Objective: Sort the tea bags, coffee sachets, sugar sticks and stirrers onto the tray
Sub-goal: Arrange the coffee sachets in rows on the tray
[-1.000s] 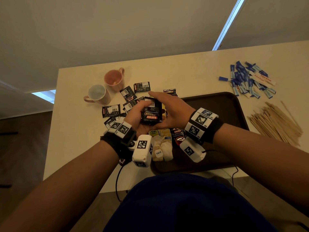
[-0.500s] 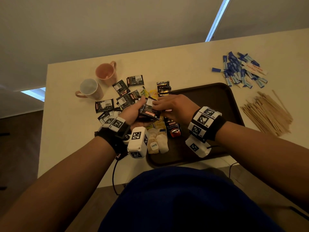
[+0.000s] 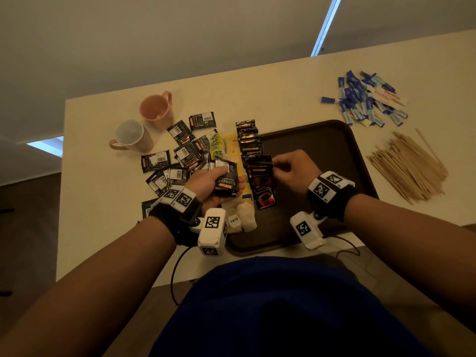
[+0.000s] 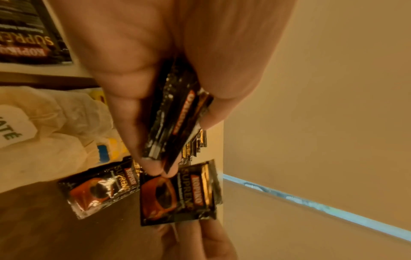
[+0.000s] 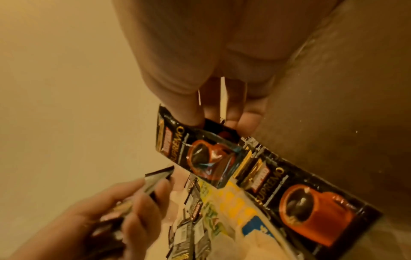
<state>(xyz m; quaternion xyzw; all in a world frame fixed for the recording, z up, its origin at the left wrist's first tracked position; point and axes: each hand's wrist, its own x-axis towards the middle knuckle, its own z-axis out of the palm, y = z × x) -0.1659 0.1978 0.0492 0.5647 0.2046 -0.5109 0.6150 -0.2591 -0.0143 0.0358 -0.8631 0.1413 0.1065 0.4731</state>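
Coffee sachet (image 3: 258, 163) pinched at its edge by right hand (image 3: 296, 168), over the sachet row on tray (image 3: 322, 140). Left hand (image 3: 206, 184) grips a sachet stack (image 3: 226, 180). Foil likely light, slick, floppy; best held by the crimped edges. Tray's right half bare; sugar sticks (image 3: 365, 99) and stirrers (image 3: 409, 166) well apart on desk (image 3: 103, 228).

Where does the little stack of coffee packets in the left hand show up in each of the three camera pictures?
Head: stack of coffee packets, left of centre, at the tray's left edge.
Left wrist: centre, edge-on between the fingers.
Right wrist: lower left, mostly hidden.
Shared landmark: the white tea bags.
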